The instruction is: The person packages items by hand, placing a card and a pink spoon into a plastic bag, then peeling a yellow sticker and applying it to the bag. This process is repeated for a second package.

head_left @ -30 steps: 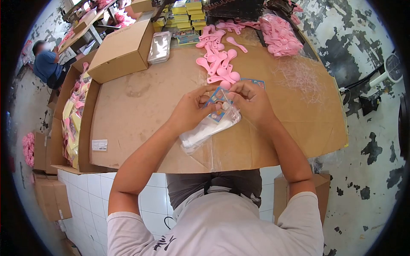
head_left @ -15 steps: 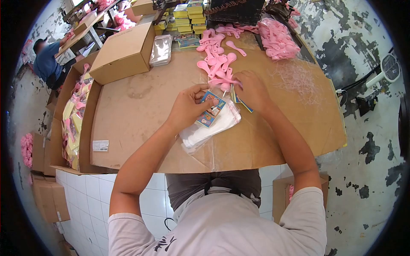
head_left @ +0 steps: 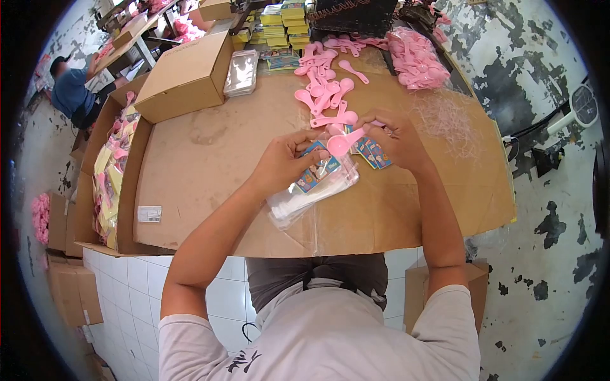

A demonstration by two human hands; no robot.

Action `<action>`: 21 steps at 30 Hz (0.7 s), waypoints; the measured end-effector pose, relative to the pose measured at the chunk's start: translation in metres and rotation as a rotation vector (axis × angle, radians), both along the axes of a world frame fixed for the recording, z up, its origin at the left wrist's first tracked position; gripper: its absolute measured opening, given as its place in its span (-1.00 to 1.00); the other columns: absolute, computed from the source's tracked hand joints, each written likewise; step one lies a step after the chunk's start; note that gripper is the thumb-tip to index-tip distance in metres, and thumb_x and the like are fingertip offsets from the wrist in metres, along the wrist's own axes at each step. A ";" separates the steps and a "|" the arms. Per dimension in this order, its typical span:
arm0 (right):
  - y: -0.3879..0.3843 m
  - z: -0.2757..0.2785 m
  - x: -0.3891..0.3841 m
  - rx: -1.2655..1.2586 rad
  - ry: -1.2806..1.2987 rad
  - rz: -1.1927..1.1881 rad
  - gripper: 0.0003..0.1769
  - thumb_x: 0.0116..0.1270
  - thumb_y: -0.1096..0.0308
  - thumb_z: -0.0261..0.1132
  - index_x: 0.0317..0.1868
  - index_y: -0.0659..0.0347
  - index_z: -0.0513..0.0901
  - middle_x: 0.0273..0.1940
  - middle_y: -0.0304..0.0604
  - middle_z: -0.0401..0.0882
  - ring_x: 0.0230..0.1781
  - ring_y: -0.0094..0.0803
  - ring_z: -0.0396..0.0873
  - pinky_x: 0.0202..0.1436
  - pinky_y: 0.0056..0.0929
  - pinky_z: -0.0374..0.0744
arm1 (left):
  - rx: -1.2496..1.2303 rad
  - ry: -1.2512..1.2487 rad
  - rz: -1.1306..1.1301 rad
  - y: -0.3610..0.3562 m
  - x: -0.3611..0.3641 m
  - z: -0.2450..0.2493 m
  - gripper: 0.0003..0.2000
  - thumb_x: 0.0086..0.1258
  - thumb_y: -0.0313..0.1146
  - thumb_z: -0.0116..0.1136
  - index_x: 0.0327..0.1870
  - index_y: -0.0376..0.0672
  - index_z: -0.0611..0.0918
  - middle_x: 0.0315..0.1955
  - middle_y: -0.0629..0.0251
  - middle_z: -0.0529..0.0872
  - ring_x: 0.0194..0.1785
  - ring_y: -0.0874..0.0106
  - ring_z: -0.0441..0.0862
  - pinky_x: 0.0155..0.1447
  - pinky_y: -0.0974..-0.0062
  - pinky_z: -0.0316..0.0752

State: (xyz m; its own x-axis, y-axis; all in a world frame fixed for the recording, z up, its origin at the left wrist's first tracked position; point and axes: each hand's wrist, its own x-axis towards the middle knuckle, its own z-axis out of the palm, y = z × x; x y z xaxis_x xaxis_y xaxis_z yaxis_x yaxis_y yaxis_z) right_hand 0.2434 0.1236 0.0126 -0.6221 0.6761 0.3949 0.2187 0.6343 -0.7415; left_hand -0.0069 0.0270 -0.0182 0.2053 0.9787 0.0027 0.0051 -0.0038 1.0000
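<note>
My left hand [head_left: 283, 162] is closed on a clear plastic bag with a blue printed card [head_left: 310, 179] in it, thumb on top. Under it lies a stack of clear plastic bags [head_left: 305, 204]. My right hand [head_left: 401, 145] pinches the handle of a pink measuring spoon [head_left: 339, 146], whose bowl is beside the bag near my left fingertips. Several blue cards [head_left: 375, 154] lie on the cardboard just below my right hand. Beyond both hands is a loose pile of pink spoons [head_left: 323, 92].
An open carton [head_left: 143, 184] of packed spoons stands at the left, beside a closed cardboard box [head_left: 184, 79]. A bag of pink spoons [head_left: 416, 60], stacked cards [head_left: 293, 22] and plastic bags [head_left: 241, 73] lie at the back. A person [head_left: 73, 92] sits at far left.
My right hand has picked up a pink spoon from the pile and brought it toward the bag. More of the blue cards beneath that hand now show. My left hand keeps its hold.
</note>
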 end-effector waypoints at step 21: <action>-0.019 0.009 -0.030 -0.554 0.440 0.038 -0.56 0.55 0.49 -0.14 0.35 0.39 0.42 0.04 0.13 0.73 -0.03 -0.21 0.77 0.06 -0.31 0.69 | 0.038 -0.042 -0.061 0.002 0.003 -0.013 -0.60 0.54 -0.52 0.25 0.37 -0.33 0.57 -0.11 0.25 0.85 -0.09 0.65 0.70 -0.03 0.60 0.62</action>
